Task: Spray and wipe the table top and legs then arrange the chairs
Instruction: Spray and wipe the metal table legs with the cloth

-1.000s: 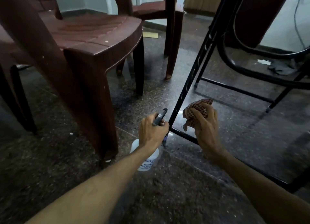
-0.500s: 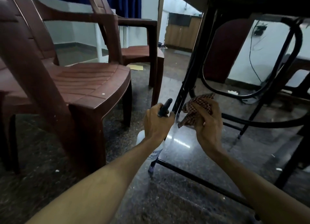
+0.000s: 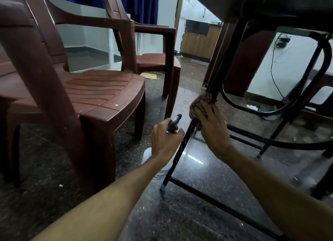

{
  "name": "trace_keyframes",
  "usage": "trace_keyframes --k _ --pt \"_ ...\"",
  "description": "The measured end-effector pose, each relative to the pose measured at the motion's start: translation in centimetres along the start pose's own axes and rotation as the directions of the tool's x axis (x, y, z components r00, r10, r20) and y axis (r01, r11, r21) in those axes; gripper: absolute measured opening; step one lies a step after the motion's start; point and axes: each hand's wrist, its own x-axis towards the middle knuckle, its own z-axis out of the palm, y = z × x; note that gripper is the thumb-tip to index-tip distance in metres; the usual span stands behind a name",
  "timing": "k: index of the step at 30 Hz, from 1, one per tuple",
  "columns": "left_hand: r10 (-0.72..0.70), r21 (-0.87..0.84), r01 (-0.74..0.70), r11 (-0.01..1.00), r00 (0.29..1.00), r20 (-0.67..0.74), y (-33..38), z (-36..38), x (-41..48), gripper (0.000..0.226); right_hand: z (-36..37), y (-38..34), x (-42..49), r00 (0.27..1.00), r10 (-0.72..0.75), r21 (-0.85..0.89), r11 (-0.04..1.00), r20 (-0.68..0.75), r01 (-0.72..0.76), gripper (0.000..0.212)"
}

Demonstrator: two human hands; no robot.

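Head view: my right hand [image 3: 212, 125] clamps the cloth [image 3: 200, 103] around the table leg [image 3: 182, 150]; my left hand [image 3: 164, 141] grips the spray bottle [image 3: 162, 172], a brown chair [image 3: 100, 92] crowding close beside.

From my low view: table leg [image 3: 182, 147] at centre, slanting up toward 1 o'clock to the table top [image 3: 270, 4] overhead. My left hand [image 3: 164, 141], gripping the spray bottle [image 3: 162, 166], lies just at its 9 o'clock; my right hand [image 3: 212, 129] presses the cloth [image 3: 200, 103] around the leg above. Near chair [image 3: 86, 89] at 9 o'clock, second chair [image 3: 155, 47] behind it at 11.
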Motion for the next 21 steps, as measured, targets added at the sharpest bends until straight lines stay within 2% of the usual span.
trace_keyframes --k 2,5,6,9,11,12,14,15,17,19,20,21 --pt "0.004 0.002 -0.004 1.0 1.0 -0.004 -0.5 -0.5 0.2 0.033 -0.4 -0.5 0.8 0.999 -0.041 -0.012 0.999 0.017 0.041 0.071" --pt "0.019 0.037 -0.019 0.999 1.0 0.01 -1.0 -0.6 0.5 0.03 -0.5 -0.3 5.0 0.997 0.068 0.05 0.996 0.028 -0.069 0.082" --pt "0.018 0.05 -0.019 0.999 1.0 0.013 -1.2 -0.5 0.5 0.03 -0.3 -0.2 5.4 0.995 0.093 0.053 0.994 0.03 -0.095 0.078" --pt "0.035 0.021 -0.035 0.999 0.999 0.02 -0.8 -0.5 0.3 0.027 0.2 0.2 0.8 1.0 -0.016 -0.01 1.0 0.023 0.016 0.057" --pt "0.053 -0.005 -0.052 0.999 0.998 0.02 -0.4 -0.5 0.3 0.026 0.6 1.3 -3.1 0.999 0.011 0.061 0.998 0.031 -0.012 0.036" --pt "0.06 -0.007 -0.06 0.998 0.998 0.029 -0.3 -0.3 0.3 0.026 0.6 2.0 -4.6 0.997 0.079 0.08 0.994 -0.009 -0.078 0.024" --pt "0.075 -0.008 -0.074 0.997 0.997 0.035 0.1 0.2 0.2 0.024 -0.1 2.7 -4.1 0.995 0.092 0.082 0.993 -0.039 -0.088 0.029" --pt "0.081 -0.005 -0.081 0.997 0.996 0.037 0.1 0.5 0.2 0.025 -0.2 2.9 -3.2 0.989 0.114 0.153 0.983 -0.089 -0.1 0.033" --pt "0.086 0.019 -0.087 0.996 0.996 0.032 0.2 1.2 0.0 0.026 -0.6 2.8 -1.0 0.975 0.127 0.277 0.958 -0.184 -0.073 0.028" --pt "0.072 0.042 -0.073 0.996 0.997 0.037 0.5 1.6 -0.2 0.02 -0.3 2.4 0.0 0.98 0.093 0.262 0.964 -0.173 -0.045 0.034" --pt "0.065 0.047 -0.068 0.997 0.997 0.045 0.6 1.7 -0.3 0.017 0.3 2.4 -0.4 0.988 0.073 0.226 0.973 -0.136 -0.04 0.032" --pt "0.06 0.051 -0.062 0.997 0.997 0.05 0.7 1.7 -0.4 0.014 0.5 2.2 -1.2 0.987 0.112 0.222 0.971 -0.116 -0.085 0.025"
